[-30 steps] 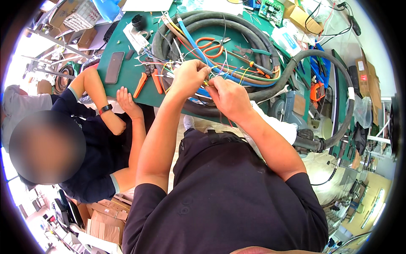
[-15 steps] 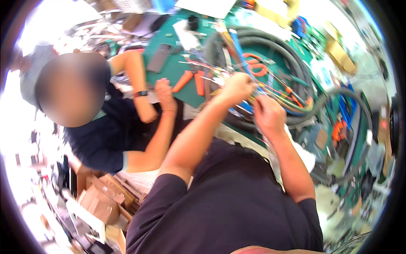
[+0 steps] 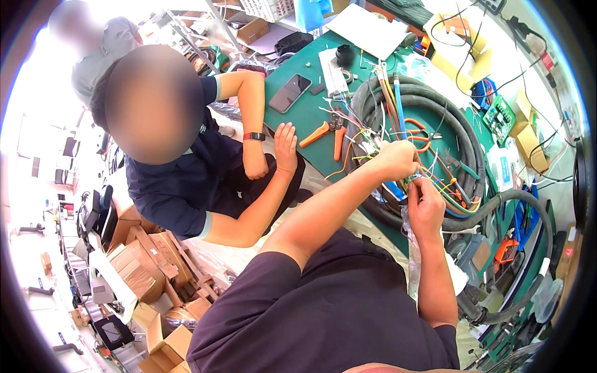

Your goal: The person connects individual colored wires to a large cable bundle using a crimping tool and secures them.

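My left hand (image 3: 399, 160) is closed on a bundle of thin coloured wires (image 3: 429, 174) fanning out from a thick black cable. Just below and to its right, my right hand (image 3: 426, 204) pinches the same wires with thumb and fingertips. My fingers hide the exact spot where they grip. Around and beyond my hands lies the coiled black cable (image 3: 474, 133) on the green table mat (image 3: 305, 71). Inside the coil rest orange-handled scissors (image 3: 425, 132) and pliers with green handles (image 3: 463, 165). Orange-handled wire strippers (image 3: 337, 138) lie left of the coil.
A co-worker (image 3: 165, 193) sits at the left, one hand (image 3: 286, 148) by the table edge. A dark phone (image 3: 290, 93) lies near them. Green circuit boards (image 3: 499, 116) and an open cardboard box (image 3: 463, 59) stand at the far right. Cardboard boxes (image 3: 140, 264) are piled lower left.
The view has shifted, so the table and co-worker sit differently in it and look sharper. Both my hands stay at the wires. The co-worker's nearer hand has opened out from a curled shape.
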A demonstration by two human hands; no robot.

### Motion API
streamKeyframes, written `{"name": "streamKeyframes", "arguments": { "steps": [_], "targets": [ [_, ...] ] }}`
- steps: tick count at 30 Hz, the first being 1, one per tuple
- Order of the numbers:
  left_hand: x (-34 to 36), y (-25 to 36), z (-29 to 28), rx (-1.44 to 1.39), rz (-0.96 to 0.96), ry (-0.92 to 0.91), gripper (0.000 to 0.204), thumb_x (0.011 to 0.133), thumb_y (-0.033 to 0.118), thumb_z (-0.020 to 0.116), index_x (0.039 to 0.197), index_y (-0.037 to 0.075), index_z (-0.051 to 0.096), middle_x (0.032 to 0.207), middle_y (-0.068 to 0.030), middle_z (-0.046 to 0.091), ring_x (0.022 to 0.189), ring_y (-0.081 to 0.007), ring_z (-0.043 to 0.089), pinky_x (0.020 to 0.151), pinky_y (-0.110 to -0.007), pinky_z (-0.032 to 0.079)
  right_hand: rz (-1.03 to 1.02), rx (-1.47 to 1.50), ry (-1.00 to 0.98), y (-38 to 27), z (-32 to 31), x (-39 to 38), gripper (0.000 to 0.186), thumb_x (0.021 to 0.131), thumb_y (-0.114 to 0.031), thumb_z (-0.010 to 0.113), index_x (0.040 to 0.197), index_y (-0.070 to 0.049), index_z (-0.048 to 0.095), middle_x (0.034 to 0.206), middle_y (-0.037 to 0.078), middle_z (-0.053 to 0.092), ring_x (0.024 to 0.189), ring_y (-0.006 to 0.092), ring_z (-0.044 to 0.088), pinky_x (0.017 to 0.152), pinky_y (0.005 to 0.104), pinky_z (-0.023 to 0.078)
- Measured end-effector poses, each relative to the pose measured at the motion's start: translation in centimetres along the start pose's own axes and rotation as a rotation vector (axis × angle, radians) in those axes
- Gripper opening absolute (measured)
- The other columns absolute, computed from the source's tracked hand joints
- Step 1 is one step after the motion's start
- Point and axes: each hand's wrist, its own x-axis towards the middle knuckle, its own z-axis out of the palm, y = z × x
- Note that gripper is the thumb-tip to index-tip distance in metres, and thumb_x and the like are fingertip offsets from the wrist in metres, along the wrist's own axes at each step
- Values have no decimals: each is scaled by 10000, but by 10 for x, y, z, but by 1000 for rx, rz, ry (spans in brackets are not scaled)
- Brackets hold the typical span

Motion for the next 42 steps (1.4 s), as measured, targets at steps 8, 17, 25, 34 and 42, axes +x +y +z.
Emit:
{"name": "streamKeyframes", "arguments": {
  "steps": [8,17,25,34,42],
  "targets": [
    [12,-12,1,-212,141,-109,236,752,112,642,926,-35,703,828,-163,701,756,-205,669,732,-344,518,-3,-76,14,8,1,2,55,830,-67,626,871,-47,595,786,133,626,737,331,625,628,414,481],
    [1,4,-7,-387,-10,-135,243,853,104,620,1014,-76,646,893,-109,683,831,-135,638,760,-277,501,81,21,28,12,-1,2,84,830,-103,645,848,-58,576,773,99,633,728,295,629,611,393,490],
    [-4,2,-9,-407,-5,-138,225,873,92,616,1029,-69,637,903,-101,678,842,-133,637,769,-278,501,173,144,-95,17,-19,3,135,831,-108,665,919,-30,597,813,123,638,734,294,637,633,368,501],
    [2,-1,-8,-366,35,-145,190,886,60,593,1018,-71,628,890,-97,678,838,-130,639,771,-275,502,360,167,-173,33,-25,15,213,795,-87,705,964,-14,597,833,120,643,703,231,650,638,333,505],
    [4,-3,-6,-396,49,-116,174,853,84,623,949,-59,648,822,-140,688,734,-170,637,685,-319,493,412,103,-173,39,-16,15,191,798,-68,710,948,13,624,803,80,628,680,136,604,629,280,492]
  ]
}}
